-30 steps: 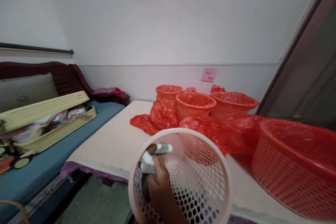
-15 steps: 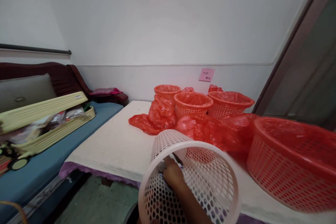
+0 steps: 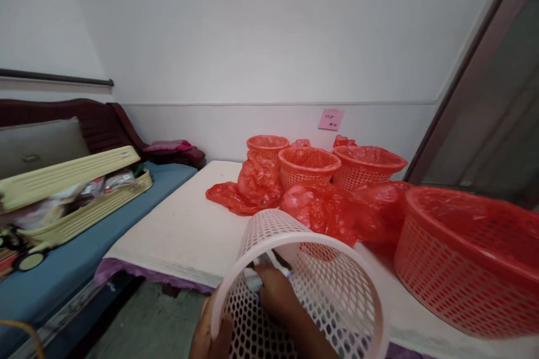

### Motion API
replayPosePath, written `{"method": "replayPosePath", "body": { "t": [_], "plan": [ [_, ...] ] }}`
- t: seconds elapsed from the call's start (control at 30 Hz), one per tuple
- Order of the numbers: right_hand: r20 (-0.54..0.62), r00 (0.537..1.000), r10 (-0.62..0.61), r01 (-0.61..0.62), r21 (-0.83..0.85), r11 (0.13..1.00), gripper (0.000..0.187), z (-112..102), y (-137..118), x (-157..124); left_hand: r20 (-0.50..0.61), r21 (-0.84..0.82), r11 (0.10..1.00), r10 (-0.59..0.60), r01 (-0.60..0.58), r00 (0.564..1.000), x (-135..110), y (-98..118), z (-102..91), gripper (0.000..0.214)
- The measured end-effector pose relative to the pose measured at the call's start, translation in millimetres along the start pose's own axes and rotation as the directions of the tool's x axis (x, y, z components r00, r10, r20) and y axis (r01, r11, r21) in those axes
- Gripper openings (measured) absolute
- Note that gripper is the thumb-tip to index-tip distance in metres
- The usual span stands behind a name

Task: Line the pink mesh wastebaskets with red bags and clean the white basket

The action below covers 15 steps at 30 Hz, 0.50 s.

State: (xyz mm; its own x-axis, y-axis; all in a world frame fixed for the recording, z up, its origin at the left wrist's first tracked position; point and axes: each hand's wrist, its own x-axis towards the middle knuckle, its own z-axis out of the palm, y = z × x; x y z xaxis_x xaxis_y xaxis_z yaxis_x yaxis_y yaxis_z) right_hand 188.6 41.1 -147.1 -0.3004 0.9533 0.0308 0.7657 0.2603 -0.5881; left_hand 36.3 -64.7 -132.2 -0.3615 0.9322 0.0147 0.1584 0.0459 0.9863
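A pale pink mesh basket (image 3: 337, 291) lies tilted at the near table edge with its mouth toward me. My left hand (image 3: 208, 334) grips the outside of its rim at the lower left. My right hand (image 3: 273, 294) reaches inside the basket, fingers closed round a small white and dark object (image 3: 255, 280) that I cannot name. My right forearm runs down out of the basket's mouth.
A big red basket (image 3: 458, 269) lined with red plastic stands at the right. Three smaller lined red baskets (image 3: 309, 165) and loose red bags (image 3: 261, 182) sit at the back of the cream-covered table (image 3: 181, 230). A blue couch (image 3: 76, 258) holds an open yellow case (image 3: 80, 196) on the left.
The pink basket has tipped lower and nearer me. My left hand has come into view on its rim. My right hand has gone deeper inside, then drawn slightly back.
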Motion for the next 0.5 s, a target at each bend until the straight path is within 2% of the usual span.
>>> {"method": "replayPosePath", "body": {
  "t": [0.1, 0.17, 0.23, 0.3, 0.37, 0.43, 0.5],
  "plan": [
    [0.006, 0.996, -0.084, 0.081, 0.22, 0.972, 0.042, -3, -23, -7, 0.049, 0.019, 0.991, 0.129, -0.13, 0.991, 17, 10, -5.3, 0.045],
    [0.001, 0.985, -0.171, 0.154, 0.431, 0.889, 0.041, -5, -40, -18, 0.048, 0.066, 0.988, 0.139, -0.142, 0.989, 27, 15, -8.9, 0.045],
    [-0.031, 0.97, -0.243, 0.223, 0.516, 0.827, 0.04, -5, -50, -30, 0.036, 0.105, 0.983, 0.146, -0.149, 0.989, 34, 20, -12.4, 0.045],
    [-0.038, 0.965, -0.26, 0.254, 0.385, 0.887, 0.041, -2, -50, -41, 0.025, 0.116, 0.984, 0.135, -0.137, 0.991, 40, 24, -15.7, 0.046],
    [-0.004, 0.98, -0.199, 0.198, 0.123, 0.972, 0.041, 1, -41, -48, 0.026, 0.101, 0.988, 0.119, -0.121, 0.993, 43, 28, -18.3, 0.044],
    [0.03, 0.994, -0.101, 0.104, -0.141, 0.985, 0.04, 2, -30, -51, 0.018, 0.085, 0.988, 0.125, -0.126, 0.992, 46, 31, -19.4, 0.043],
    [0.035, 0.998, -0.053, 0.06, -0.264, 0.963, 0.04, -1, -25, -53, 0.023, 0.096, 0.985, 0.143, -0.144, 0.989, 49, 33, -18.8, 0.042]
  ]
}}
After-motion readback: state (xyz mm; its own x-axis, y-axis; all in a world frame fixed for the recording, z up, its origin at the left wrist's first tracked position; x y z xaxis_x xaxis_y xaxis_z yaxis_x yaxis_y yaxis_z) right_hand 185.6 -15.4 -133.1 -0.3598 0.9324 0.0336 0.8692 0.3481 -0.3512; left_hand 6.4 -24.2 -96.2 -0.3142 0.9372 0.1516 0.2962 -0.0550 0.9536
